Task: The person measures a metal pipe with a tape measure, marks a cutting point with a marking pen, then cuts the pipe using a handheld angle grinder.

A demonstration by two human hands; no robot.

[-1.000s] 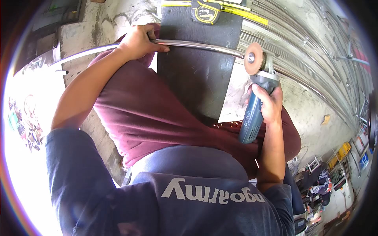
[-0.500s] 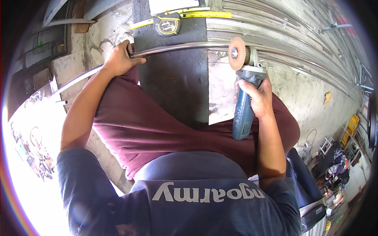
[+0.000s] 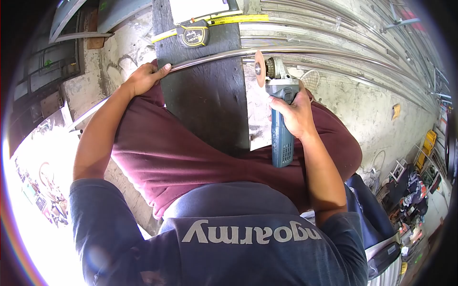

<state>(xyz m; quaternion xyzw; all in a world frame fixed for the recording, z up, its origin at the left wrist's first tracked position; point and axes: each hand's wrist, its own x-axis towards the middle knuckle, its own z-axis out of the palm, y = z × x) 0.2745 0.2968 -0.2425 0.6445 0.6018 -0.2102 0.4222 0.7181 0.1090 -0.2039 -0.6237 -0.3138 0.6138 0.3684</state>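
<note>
The left hand (image 3: 143, 78) has its fingers closed around the curved steel rod (image 3: 210, 58) lying across the dark board (image 3: 210, 105) on the lap, the right hand (image 3: 291, 112) is fully clenched on the angle grinder (image 3: 281, 138), and the disc (image 3: 259, 68) should meet the rod lightly, with the rod pinned firmly.

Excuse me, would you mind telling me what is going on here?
A seated person grips a metal rod with the left hand, holding it across a dark board. The right hand holds a blue grinder, its disc right by the rod; no sparks show. A tape measure lies on the board.
</note>
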